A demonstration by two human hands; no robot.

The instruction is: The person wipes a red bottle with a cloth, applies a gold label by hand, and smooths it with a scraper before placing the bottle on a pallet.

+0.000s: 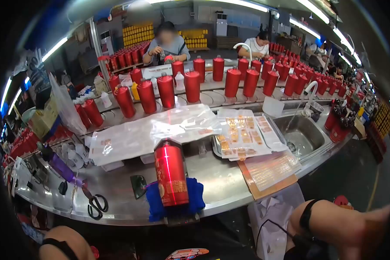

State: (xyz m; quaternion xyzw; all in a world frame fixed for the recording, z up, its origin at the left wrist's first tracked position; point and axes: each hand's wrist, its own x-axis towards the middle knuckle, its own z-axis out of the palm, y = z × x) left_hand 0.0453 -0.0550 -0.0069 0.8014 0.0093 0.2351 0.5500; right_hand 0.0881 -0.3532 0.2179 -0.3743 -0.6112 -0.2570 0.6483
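A red bottle with gold patterns (172, 173) lies tilted on a blue padded holder (196, 195) at the bench's front edge. Neither hand touches it. Bare skin with a black band shows at the lower left, but my left hand is out of sight. At the lower right, a blurred skin-coloured shape (370, 227) appears to be my right hand, away from the bottle; its fingers cannot be made out. Behind the bottle lies a glossy clear-and-white sheet (160, 130). Right of that are sheets of gold stickers (242, 136).
Black-handled scissors (98, 206) and a purple bottle (60, 164) lie at left. A steel sink (305, 134) with a running tap is at right. Many red bottles (192, 86) stand along the conveyor behind. Two people (169, 45) sit across it. A white bin (275, 212) stands below.
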